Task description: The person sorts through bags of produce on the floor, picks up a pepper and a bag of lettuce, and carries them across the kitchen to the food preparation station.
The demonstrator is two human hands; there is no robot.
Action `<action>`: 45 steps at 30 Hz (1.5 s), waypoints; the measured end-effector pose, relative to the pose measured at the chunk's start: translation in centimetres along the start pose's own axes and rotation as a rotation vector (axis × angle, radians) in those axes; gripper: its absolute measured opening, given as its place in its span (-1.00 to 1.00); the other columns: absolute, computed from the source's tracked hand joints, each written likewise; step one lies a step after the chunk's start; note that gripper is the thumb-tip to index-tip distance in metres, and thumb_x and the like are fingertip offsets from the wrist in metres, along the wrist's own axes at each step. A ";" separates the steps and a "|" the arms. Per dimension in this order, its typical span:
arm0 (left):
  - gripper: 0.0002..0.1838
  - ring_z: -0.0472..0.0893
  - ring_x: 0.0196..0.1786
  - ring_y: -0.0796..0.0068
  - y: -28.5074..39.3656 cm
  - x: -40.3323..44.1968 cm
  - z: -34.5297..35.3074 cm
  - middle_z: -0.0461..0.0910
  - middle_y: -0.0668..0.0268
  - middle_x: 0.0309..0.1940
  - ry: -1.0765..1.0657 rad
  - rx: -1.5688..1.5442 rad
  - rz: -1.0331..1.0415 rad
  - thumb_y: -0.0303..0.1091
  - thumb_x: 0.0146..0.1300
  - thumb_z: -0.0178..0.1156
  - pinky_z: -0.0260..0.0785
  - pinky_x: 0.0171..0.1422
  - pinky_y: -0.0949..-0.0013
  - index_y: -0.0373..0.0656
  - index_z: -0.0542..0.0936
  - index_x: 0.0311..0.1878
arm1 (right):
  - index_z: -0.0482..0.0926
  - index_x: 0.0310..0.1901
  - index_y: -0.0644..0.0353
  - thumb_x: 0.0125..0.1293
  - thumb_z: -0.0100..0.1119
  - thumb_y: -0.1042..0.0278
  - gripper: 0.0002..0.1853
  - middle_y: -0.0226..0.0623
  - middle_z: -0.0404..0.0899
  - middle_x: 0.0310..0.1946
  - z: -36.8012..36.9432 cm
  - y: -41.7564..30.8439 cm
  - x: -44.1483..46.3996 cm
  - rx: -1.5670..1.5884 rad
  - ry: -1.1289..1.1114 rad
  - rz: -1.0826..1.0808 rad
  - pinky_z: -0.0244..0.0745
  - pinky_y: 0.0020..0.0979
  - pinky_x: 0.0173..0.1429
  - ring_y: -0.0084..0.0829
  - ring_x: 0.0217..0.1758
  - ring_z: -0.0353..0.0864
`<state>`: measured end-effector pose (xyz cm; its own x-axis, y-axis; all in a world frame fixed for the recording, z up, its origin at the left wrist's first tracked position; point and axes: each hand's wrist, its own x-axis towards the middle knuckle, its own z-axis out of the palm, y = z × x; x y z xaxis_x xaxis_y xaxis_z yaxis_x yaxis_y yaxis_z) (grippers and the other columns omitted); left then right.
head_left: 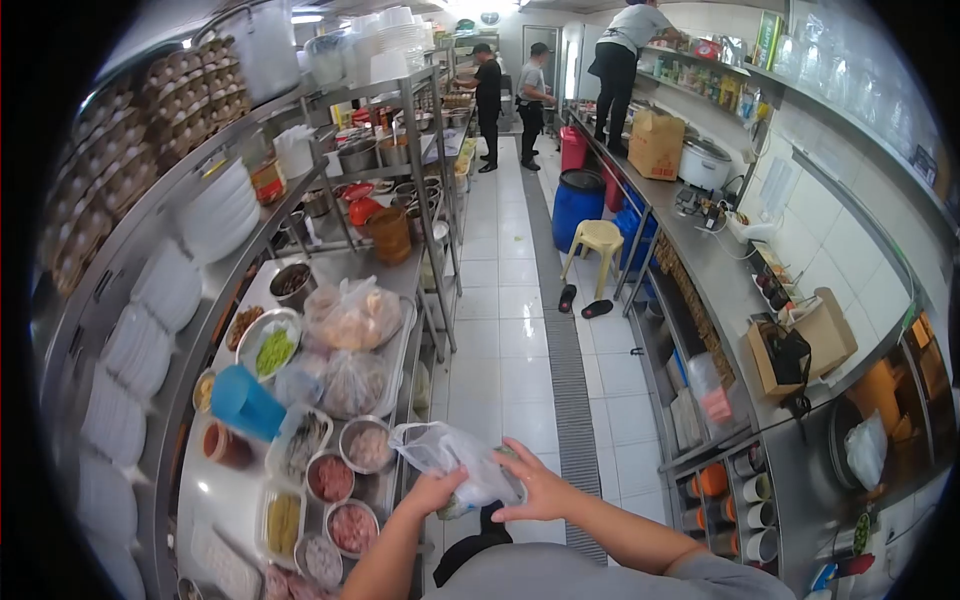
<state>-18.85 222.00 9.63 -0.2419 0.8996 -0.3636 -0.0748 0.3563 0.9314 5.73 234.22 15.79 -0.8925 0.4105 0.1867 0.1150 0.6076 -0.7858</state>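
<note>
A thin whitish plastic bag (455, 458) hangs between my two hands, over the aisle beside the left counter. My left hand (436, 492) has its fingers closed on the bag's left side. On the right side, my right hand (532, 485) grips the bag near its edge, thumb below and fingers above. Something greenish shows low in the bag, too unclear to name. Left of my hands, metal bowls of raw meat (353, 527) stand on the steel counter, with a blue container (247, 402) and filled plastic bags (352, 315) farther back.
A tiled aisle (500, 330) runs ahead, with a yellow stool (598, 237), slippers (597, 309) and a blue barrel (579, 208) at its right. Two people stand far ahead; another person (630, 45) stands on the right counter. A cardboard box (800, 345) sits at right.
</note>
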 end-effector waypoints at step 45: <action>-0.21 0.61 0.23 0.21 41.6 95.5 2.5 0.57 0.03 0.22 -0.611 0.284 0.387 -0.12 0.29 0.46 0.52 0.26 0.19 -0.11 0.34 0.49 | 0.60 0.25 0.17 -0.01 0.60 0.25 -0.28 -0.18 0.74 0.03 -48.5 55.5 52.8 0.333 0.296 0.608 0.62 -0.30 0.16 -0.32 0.06 0.73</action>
<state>-42.64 323.39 13.63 0.3824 0.9233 -0.0361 0.1770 -0.0349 0.9836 -13.89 322.61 10.66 -0.5538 0.8023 -0.2228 0.3697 -0.0028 -0.9291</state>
